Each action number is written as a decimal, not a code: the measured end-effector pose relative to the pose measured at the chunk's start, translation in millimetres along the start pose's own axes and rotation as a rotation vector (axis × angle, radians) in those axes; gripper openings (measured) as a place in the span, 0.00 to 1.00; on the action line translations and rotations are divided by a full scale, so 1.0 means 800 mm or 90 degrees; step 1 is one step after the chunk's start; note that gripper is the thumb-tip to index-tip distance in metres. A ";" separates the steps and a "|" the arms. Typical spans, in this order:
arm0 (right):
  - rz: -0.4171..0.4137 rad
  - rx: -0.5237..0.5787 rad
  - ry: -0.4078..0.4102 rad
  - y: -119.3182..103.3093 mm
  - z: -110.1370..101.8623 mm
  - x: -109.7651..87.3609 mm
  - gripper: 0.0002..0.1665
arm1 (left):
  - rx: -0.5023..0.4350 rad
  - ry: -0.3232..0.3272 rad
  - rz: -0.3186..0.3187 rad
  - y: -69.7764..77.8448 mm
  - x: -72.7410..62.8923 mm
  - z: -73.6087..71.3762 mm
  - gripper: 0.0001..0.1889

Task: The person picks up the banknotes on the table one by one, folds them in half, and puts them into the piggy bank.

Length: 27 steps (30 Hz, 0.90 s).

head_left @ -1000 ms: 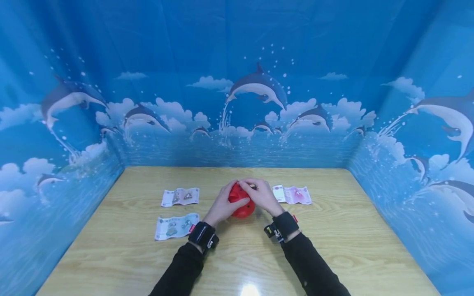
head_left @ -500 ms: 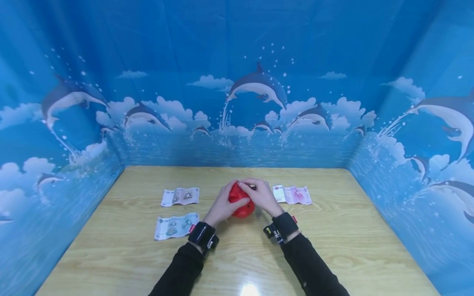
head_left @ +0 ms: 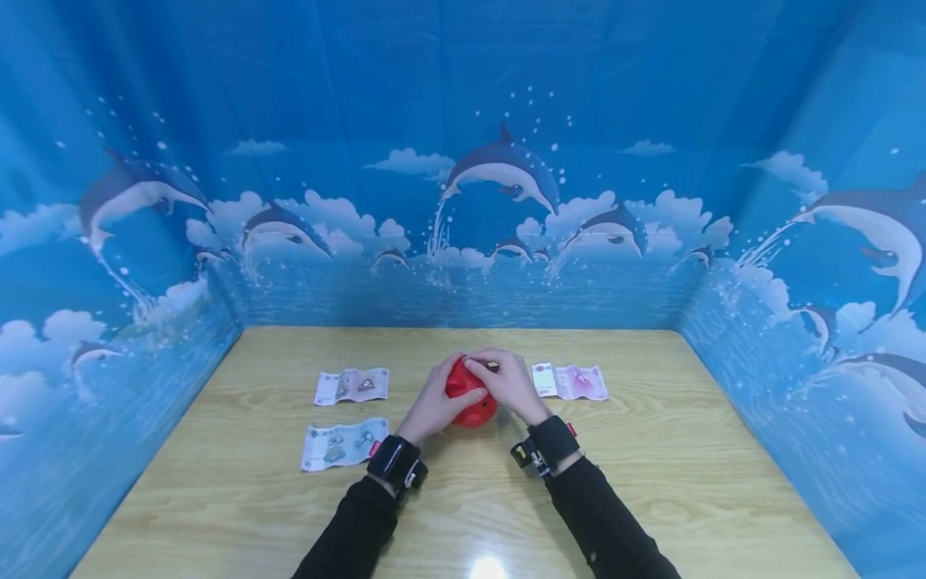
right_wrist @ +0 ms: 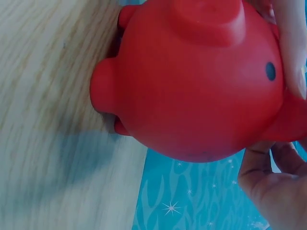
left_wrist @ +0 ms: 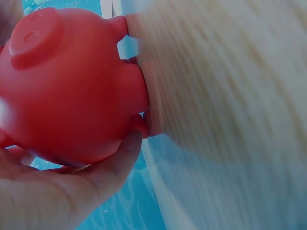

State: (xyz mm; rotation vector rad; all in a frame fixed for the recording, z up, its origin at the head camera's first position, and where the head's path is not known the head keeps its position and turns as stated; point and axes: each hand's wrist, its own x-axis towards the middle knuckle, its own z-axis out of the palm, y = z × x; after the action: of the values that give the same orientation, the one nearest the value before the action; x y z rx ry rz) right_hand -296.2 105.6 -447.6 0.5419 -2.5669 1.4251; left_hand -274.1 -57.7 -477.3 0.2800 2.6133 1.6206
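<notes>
A glossy red piggy bank [head_left: 476, 416] stands on its short legs on the table, its snout turned toward me. My left hand [head_left: 434, 402] grips its left side, with the thumb laid across the front near the eye. The right hand [head_left: 510, 379] bends its fingers over the top and right of the bank, thumb and fingertips close together there. In the right wrist view, the right hand's bent fingers [right_wrist: 256, 167] lie behind the ear; the bank hides their tips, so I cannot tell whether something small is between them.
Two banknotes, one pinkish-brown [head_left: 352, 386] and one blue-green [head_left: 343, 444], lie on the left; the lower one reaches the left wristband. A pink banknote [head_left: 571, 381] lies right of the bank. A dolphin-print curtain [head_left: 463, 281] closes off the wooden table's [head_left: 651, 482] back and sides.
The right wrist has shifted very slightly to the left. Both hands stay on the piggy bank, and the banknotes lie as before.
</notes>
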 end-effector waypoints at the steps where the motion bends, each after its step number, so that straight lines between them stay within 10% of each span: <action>1: 0.000 -0.003 0.003 -0.001 0.000 0.000 0.13 | 0.000 0.001 0.002 0.000 0.000 0.000 0.47; 27: -0.003 -0.052 -0.013 -0.001 0.000 0.002 0.10 | -0.013 0.007 0.010 -0.002 0.002 0.001 0.46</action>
State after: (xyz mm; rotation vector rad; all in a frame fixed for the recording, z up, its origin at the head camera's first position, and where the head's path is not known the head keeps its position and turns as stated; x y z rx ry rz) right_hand -297.3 104.6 -446.2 0.5524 -2.6249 1.3131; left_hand -276.0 -57.4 -479.3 0.2922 2.6068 1.6582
